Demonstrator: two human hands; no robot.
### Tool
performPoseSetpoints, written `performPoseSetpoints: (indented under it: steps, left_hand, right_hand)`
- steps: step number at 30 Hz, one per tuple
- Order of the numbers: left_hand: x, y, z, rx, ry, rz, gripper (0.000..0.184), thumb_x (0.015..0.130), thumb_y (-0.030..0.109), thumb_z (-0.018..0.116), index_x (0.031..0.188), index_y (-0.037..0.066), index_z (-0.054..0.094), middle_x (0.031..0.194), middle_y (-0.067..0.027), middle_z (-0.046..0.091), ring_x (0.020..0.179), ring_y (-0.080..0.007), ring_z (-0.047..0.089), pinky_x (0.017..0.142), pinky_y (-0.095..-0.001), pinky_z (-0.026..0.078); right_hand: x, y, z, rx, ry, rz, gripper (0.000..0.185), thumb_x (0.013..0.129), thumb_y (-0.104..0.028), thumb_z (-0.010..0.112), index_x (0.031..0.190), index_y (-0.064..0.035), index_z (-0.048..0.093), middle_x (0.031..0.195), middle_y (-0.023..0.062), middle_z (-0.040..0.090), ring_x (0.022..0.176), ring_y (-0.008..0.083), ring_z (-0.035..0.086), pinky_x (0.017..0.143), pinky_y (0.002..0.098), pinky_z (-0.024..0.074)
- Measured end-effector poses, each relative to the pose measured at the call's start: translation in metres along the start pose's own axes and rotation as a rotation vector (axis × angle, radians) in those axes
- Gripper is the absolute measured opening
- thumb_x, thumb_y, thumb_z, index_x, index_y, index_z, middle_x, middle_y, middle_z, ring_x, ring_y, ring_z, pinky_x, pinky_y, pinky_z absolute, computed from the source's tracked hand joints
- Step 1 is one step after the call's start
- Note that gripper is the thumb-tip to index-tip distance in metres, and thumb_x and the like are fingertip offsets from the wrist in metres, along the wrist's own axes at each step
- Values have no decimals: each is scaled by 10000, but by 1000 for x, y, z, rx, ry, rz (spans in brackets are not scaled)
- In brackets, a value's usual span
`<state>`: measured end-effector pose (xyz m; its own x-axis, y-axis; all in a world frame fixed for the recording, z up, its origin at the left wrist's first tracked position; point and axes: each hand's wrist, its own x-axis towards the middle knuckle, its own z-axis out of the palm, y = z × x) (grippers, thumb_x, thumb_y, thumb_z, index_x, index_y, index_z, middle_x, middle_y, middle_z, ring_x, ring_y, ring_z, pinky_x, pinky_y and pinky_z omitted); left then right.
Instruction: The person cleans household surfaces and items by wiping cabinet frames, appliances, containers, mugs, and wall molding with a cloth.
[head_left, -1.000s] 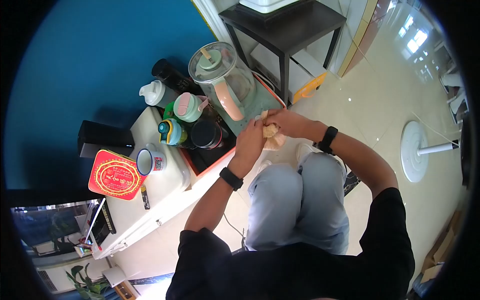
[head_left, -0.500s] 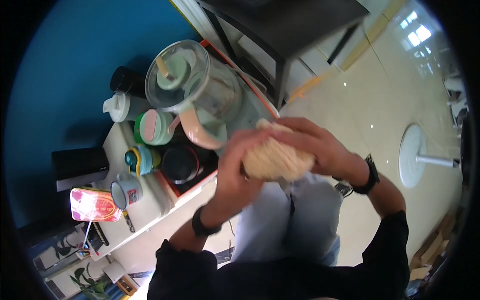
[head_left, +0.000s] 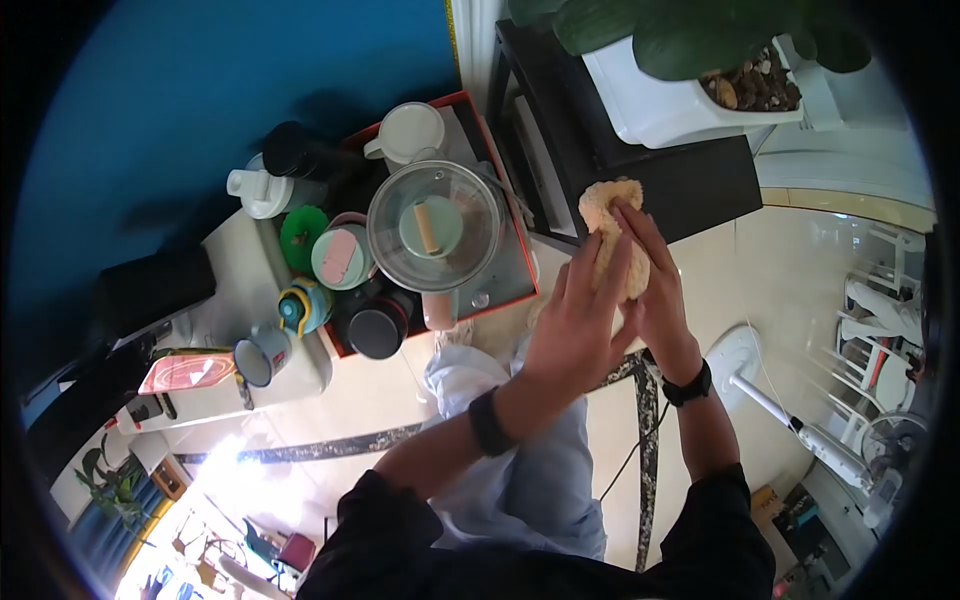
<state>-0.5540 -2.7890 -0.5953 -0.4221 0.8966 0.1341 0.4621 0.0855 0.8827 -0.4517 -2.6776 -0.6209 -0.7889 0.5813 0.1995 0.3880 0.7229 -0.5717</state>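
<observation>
A fluffy beige cloth (head_left: 618,205) is bunched up between my two hands, its top end sticking out past the fingertips. My left hand (head_left: 575,325) presses on it from the left, fingers stretched over it. From the right, my right hand (head_left: 660,300) wraps round the cloth, with fingers lying across its upper part. The palm sides are hidden. Both hands are in the air near the corner of a black table (head_left: 700,190).
A white pot (head_left: 650,100) with a leafy plant stands on the black table. To the left, a red-edged tray (head_left: 515,250) holds a lidded glass pot (head_left: 435,225), a white mug (head_left: 410,132) and a black-lidded container (head_left: 378,328). A white-based fan stand (head_left: 735,360) is on the floor.
My view has turned toward the black table, bringing the plant into sight. Both hands have moved with the cloth to beside that table; the cloth is now more tightly bunched.
</observation>
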Motion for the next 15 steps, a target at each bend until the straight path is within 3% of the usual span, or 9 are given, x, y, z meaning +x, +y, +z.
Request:
performPoseSetpoints:
  steps: [3,7,8,11,15]
  left_hand:
    - [12,0,11,4,-37,-73,632,838,149,678,1393,14,409,1313,-259,436,1149,-435,509,958,-463,469]
    - [40,7,25,34,-79,-179,541,825,162,661,1323,63,475,1191,-158,533,991,-349,627,796,-425,555]
    - [46,10,36,93,-38,-171,477,822,167,652,1271,88,511,1143,-126,556,891,-316,657,722,-420,570]
    - [62,17,62,97,-91,-194,448,812,175,658,1233,92,530,1129,-137,564,866,-321,656,716,-419,567]
    - [52,30,57,7,-192,-336,398,800,158,655,1179,104,546,1109,-137,580,891,-346,649,737,-443,556]
  right_hand:
    - [2,3,-8,-18,-58,55,470,847,-81,633,1306,-26,550,1403,118,503,1262,338,505,1084,446,393]
    - [13,9,-29,-75,-93,153,463,874,-109,613,1321,-19,532,1416,114,492,1262,329,507,1059,424,417]
    - [12,15,-32,-110,-96,174,477,873,-126,622,1327,-15,525,1433,110,478,1275,315,500,1037,394,438]
    - [4,16,-42,-13,-44,362,487,869,-137,636,1326,-10,525,1446,104,468,1271,308,507,999,368,469]
    - [-5,-3,-53,-57,-71,454,459,866,-128,633,1296,7,546,1449,167,448,1240,332,533,954,378,501]
